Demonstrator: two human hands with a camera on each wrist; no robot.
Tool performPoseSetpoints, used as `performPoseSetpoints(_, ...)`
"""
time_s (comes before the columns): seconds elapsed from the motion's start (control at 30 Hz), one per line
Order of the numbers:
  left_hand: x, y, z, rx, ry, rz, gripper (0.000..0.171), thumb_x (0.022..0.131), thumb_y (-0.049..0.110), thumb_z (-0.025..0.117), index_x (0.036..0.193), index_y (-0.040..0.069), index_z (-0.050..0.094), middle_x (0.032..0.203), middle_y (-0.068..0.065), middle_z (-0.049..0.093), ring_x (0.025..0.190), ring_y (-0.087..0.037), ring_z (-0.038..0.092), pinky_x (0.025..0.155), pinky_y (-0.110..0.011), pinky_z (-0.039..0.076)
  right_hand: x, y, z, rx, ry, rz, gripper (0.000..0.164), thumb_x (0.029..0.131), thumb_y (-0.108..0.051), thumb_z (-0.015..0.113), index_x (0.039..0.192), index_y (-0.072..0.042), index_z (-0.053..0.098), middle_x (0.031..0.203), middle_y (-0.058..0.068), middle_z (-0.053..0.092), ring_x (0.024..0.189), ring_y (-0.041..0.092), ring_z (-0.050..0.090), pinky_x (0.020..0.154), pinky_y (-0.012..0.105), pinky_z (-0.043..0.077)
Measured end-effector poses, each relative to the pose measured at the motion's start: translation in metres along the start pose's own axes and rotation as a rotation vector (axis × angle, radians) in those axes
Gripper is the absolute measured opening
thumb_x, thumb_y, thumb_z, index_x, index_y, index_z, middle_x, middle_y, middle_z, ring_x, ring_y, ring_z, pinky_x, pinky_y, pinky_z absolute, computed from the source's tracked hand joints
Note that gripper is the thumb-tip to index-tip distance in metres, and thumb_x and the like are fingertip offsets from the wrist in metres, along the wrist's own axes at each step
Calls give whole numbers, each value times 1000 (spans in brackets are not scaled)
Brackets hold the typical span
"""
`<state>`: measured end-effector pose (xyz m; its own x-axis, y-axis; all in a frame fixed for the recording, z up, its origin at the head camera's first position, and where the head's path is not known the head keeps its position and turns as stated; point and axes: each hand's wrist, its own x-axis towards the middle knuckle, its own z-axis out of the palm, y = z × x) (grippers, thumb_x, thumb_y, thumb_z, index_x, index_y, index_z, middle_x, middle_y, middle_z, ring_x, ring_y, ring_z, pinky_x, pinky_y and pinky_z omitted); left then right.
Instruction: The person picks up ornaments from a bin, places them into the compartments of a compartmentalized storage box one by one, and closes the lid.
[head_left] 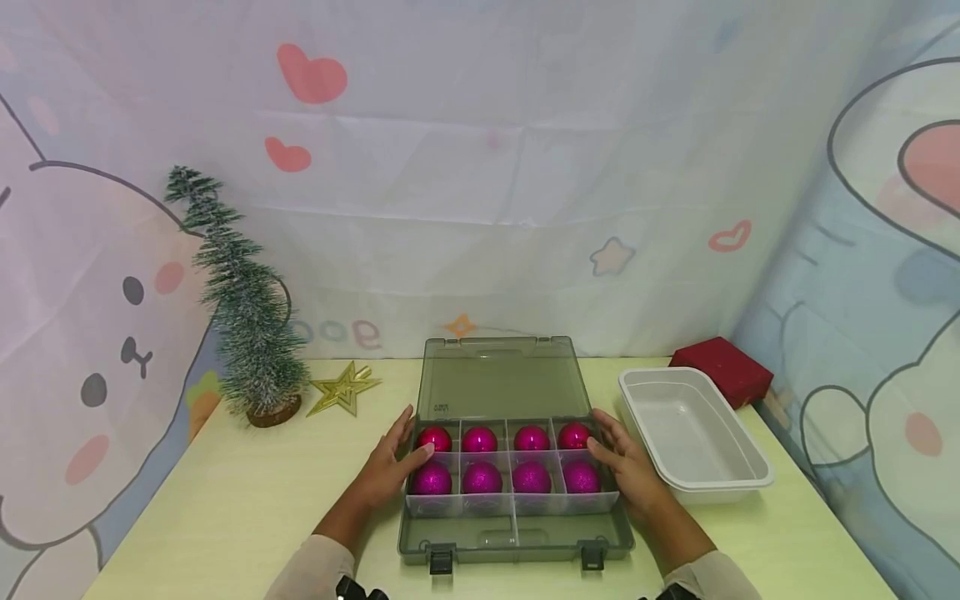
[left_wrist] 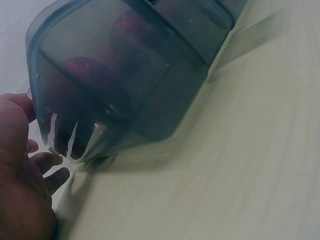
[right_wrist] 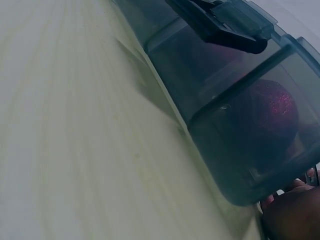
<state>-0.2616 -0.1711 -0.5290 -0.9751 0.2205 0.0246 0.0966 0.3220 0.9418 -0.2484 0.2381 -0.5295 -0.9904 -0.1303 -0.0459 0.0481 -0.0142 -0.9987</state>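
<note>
A translucent grey compartment box (head_left: 495, 553) lies on the table with its hinged lid (head_left: 502, 379) raised toward the back wall. Two rows of magenta baubles fill its small cells: shiny ones such as the back bauble (head_left: 479, 440), and glittery ones such as the front bauble (head_left: 482, 478). My left hand (head_left: 384, 468) grips the left side, thumb over the rim. In the left wrist view, the left fingers (left_wrist: 47, 162) reach the box's lower edge. At the opposite side my right hand (head_left: 633, 471) holds the box likewise, thumb at the rim; its fingers are mostly hidden in the right wrist view.
A small frosted Christmas tree (head_left: 251, 325) stands at the table's left, with a gold star (head_left: 344, 388) lying next to it. Right of the box are a white plastic tub (head_left: 693, 486) and, behind it, a dark red box (head_left: 722, 371). A printed cloth hangs behind.
</note>
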Motion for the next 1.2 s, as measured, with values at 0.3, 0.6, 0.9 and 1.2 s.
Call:
performPoseSetpoints(0.3, 0, -3, -2, 1, -2, -1, 92, 107, 28, 71, 177, 8, 14, 181, -20, 24, 169, -46, 20, 135, -69, 14, 0, 2, -1, 10, -15, -9, 76, 113, -13, 57, 176, -5, 15, 185, 18, 8, 173, 41, -5, 136, 70, -5)
performPoseSetpoints(0.6, 0, -3, -2, 8, -7, 24, 92, 108, 29, 70, 177, 9, 13, 182, -17, 24, 169, -45, 22, 134, -70, 18, 0, 2, -1, -2, -20, -22, 77, 113, -12, 57, 176, -4, 14, 185, 19, 7, 172, 44, -3, 136, 71, -4)
performPoseSetpoints(0.9, 1, -4, -3, -4, 12, 34, 91, 107, 26, 72, 177, 12, 15, 182, -15, 25, 169, -43, 24, 135, -70, 18, -2, 0, 0, 9, -39, -58, 75, 113, -6, 55, 175, -4, 14, 185, 19, 5, 171, 48, -1, 137, 69, 0)
performPoseSetpoints(1.2, 0, -4, -1, -4, 54, 72, 88, 107, 25, 73, 177, 15, 20, 182, -14, 26, 169, -42, 24, 135, -71, 14, -2, 2, 1, -31, -19, -92, 73, 114, -8, 56, 175, -7, 16, 185, 19, 11, 171, 45, 11, 135, 50, 24)
